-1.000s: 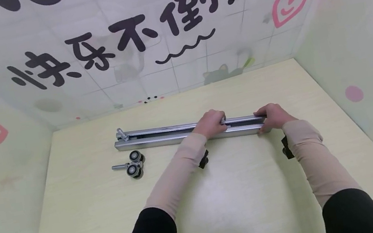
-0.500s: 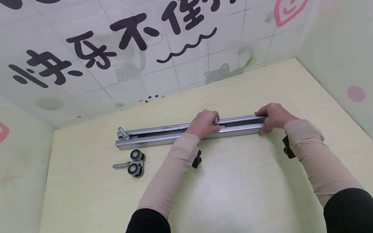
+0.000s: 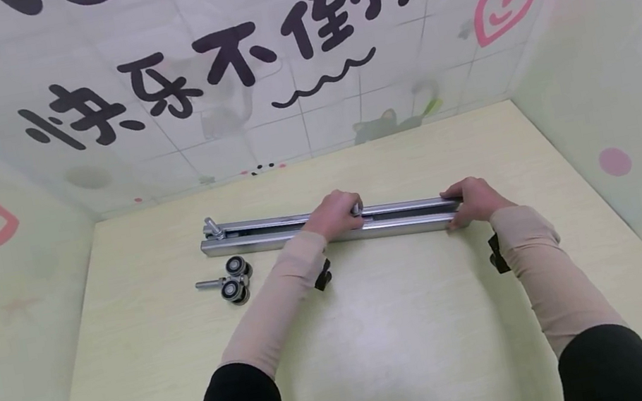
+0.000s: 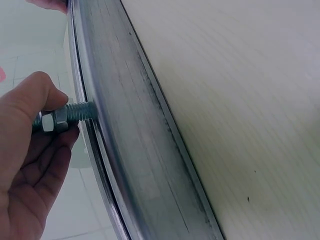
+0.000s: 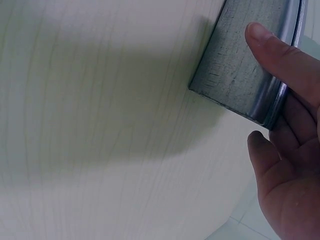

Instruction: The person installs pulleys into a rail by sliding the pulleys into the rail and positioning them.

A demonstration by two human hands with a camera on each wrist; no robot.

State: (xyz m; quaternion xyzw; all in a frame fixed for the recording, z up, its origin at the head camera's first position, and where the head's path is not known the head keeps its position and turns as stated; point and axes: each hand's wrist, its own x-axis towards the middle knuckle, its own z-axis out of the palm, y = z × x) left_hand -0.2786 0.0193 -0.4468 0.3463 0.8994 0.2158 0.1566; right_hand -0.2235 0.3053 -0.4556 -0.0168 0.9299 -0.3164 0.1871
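Note:
A slotted silver metal rail (image 3: 251, 243) lies lengthwise across the table. My left hand (image 3: 333, 216), over the rail's middle, pinches a threaded bolt (image 4: 80, 111) with a nut on it. That bolt stands up out of the slot; whatever it joins inside is hidden. At the right end my right hand (image 3: 476, 202) grips the rail, thumb on the near side wall (image 5: 235, 70) in the right wrist view. Another bolt (image 3: 213, 228) pokes up at the rail's left end. A loose roller trolley (image 3: 231, 282) with wheels and a threaded stem lies in front of that end.
The pale wooden table (image 3: 423, 340) meets a printed back wall (image 3: 256, 126) and has side walls to left and right. Black wrist cameras are strapped under both wrists.
My left hand has slid left along the rail with the bolt in its fingers. The right hand keeps its hold on the right end, and the loose trolley stays put.

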